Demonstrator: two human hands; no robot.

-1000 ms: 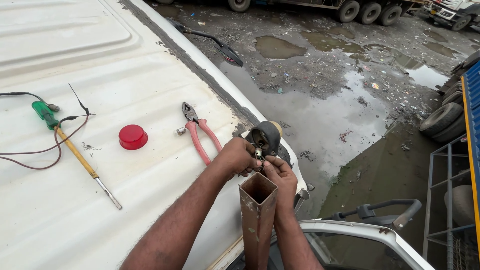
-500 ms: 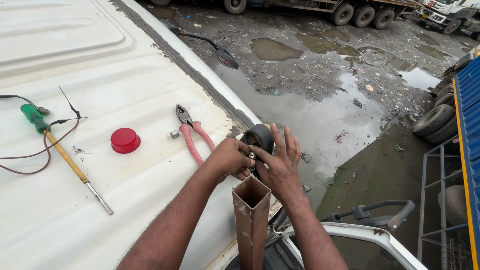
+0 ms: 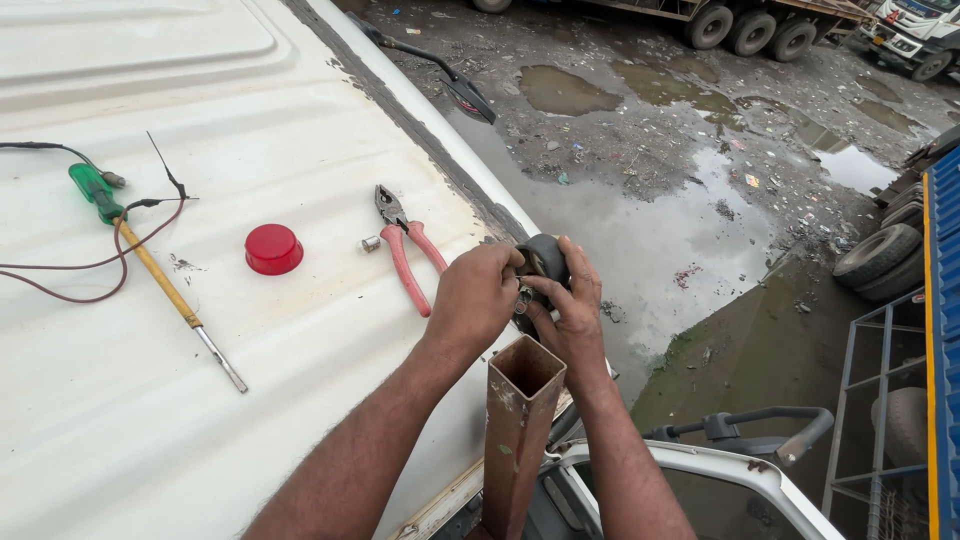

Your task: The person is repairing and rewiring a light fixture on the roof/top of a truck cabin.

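Hands both gripped a round black lamp housing [image 3: 545,258] at the roof edge, above a rusty square tube [image 3: 522,400]: left hand [image 3: 475,298] closed over it, right hand [image 3: 572,305] pinching from below. Red-handled pliers [image 3: 405,250] lay just beside on the white roof [image 3: 150,400].

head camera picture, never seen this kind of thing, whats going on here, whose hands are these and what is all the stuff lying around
The camera sits on a person's head and looks down, so both bare arms are that person's own. They are up on a white vehicle roof, with wet, muddy ground below on the right. The left hand and the right hand together grip a small round black part at the roof's edge, just above a rusty square tube. On the roof lie red-handled pliers, a red round cap, a long screwdriver with a green handle and a dark wire.
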